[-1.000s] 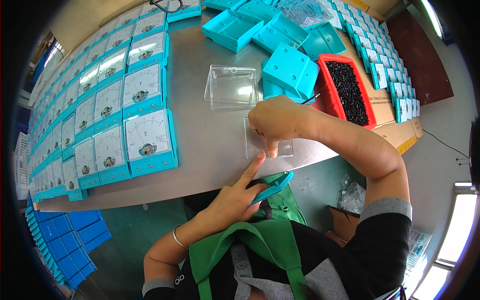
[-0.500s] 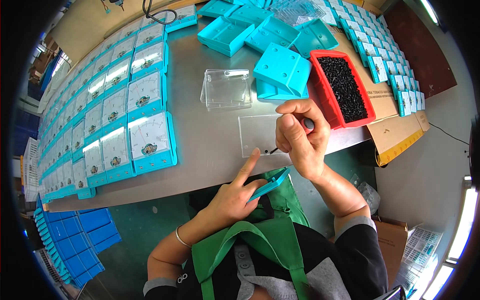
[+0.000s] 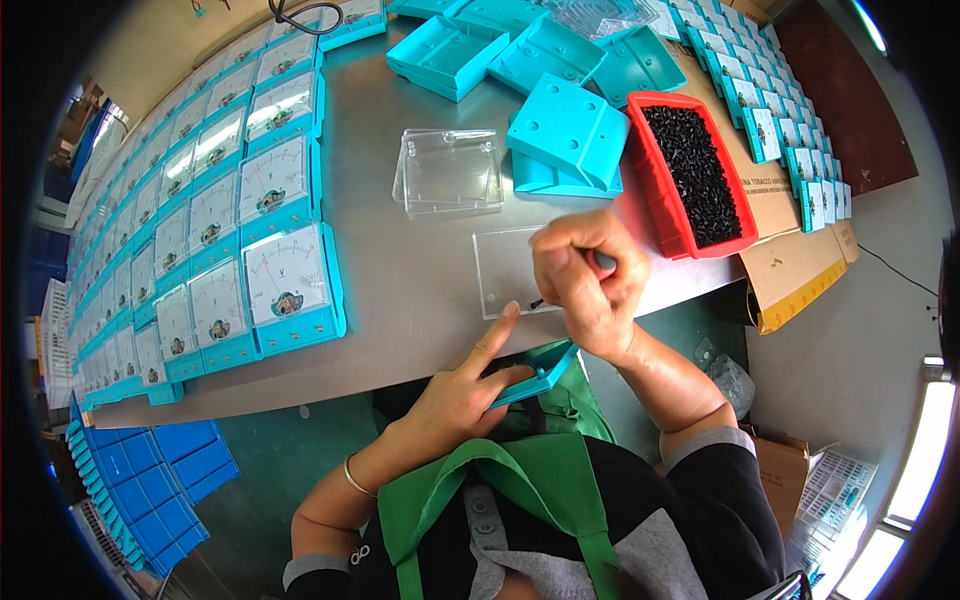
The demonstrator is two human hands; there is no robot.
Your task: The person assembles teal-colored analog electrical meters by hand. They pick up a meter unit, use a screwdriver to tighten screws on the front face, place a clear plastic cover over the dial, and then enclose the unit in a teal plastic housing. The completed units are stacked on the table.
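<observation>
My right hand [image 3: 592, 285] is closed around a screwdriver [image 3: 605, 261], whose handle end shows grey between the fingers. A small black screw or the screwdriver's dark tip [image 3: 537, 303] shows below that hand, over a flat clear plastic cover [image 3: 497, 260] near the table's front edge. My left hand [image 3: 450, 402] grips a turquoise plastic case [image 3: 547, 378] just off the table edge, with the thumb and lower fingers on it. Its index finger stretches forward to the near edge of the clear cover.
A red bin [image 3: 672, 215] full of small black screws stands at right, on the table beside cardboard [image 3: 775, 240]. Turquoise cases [image 3: 565, 125] and stacked clear covers [image 3: 450, 175] lie farther back. Rows of panel meters [image 3: 290, 280] fill the left side; more stand far right.
My right hand with the screwdriver has shifted slightly left, over the clear cover. The left hand keeps its hold on the turquoise case. The whole view has moved a little.
</observation>
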